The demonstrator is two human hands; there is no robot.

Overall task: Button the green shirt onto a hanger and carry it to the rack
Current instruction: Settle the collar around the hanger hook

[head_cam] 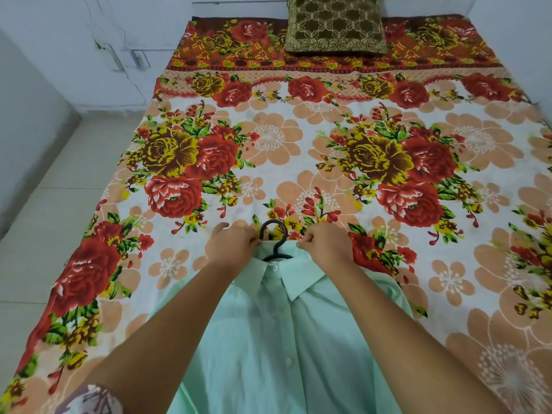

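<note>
No legible labels. Pale mint-green cotton shirt [286, 339] lies on floral bedsheet [298, 138] — black plastic hanger [274, 242] body hidden inside. Left hand [231, 245] and right hand [324, 242] pinch the collar; hem cut off.

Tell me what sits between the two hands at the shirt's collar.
In the head view, the black hanger hook rises between the left hand and the right hand, above the green shirt collar, over the floral bedsheet.

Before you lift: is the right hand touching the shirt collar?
Touching. The head view shows the right hand pinching the collar edge beside the hanger.
</note>
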